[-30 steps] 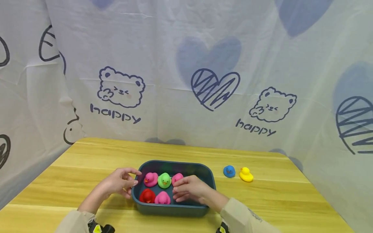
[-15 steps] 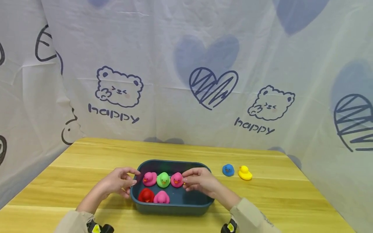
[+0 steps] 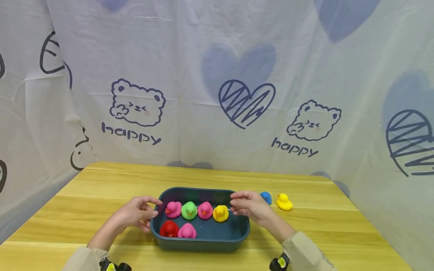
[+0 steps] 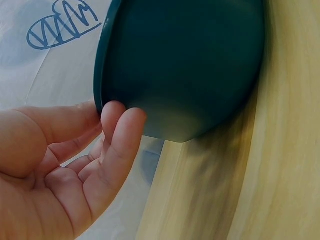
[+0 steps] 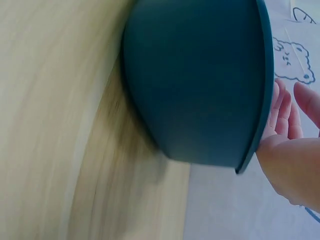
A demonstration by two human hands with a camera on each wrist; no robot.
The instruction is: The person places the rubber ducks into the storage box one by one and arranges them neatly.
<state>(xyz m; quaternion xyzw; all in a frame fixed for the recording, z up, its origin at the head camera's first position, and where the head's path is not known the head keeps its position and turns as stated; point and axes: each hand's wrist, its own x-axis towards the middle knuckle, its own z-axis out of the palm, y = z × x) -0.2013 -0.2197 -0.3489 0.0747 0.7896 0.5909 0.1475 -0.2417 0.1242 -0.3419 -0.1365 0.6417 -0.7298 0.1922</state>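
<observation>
A dark teal rectangular bin (image 3: 200, 245) stands near the table's front. At its left rim my left hand (image 3: 138, 212) holds on, fingertips against the outer wall in the left wrist view. In the bin's back row sit a pink duck (image 3: 173, 209), a green duck (image 3: 189, 210), another pink duck (image 3: 205, 210) and a yellow duck (image 3: 220, 213). Its front row has a red duck (image 3: 168, 228) and a pink duck (image 3: 187, 230). Over the right rim, my right hand (image 3: 252, 207) is held with loosely bent fingers and nothing in them.
On the wooden table (image 3: 339, 229), right of the bin, lie a blue duck (image 3: 266, 197), partly hidden by the right hand, and a yellow duck (image 3: 284, 202). A printed white curtain (image 3: 196, 124) hangs behind the table.
My right hand has moved right, from inside the bin to its right rim, and let go of a yellow duck, now in the back row. The left hand has stayed at the rim.
</observation>
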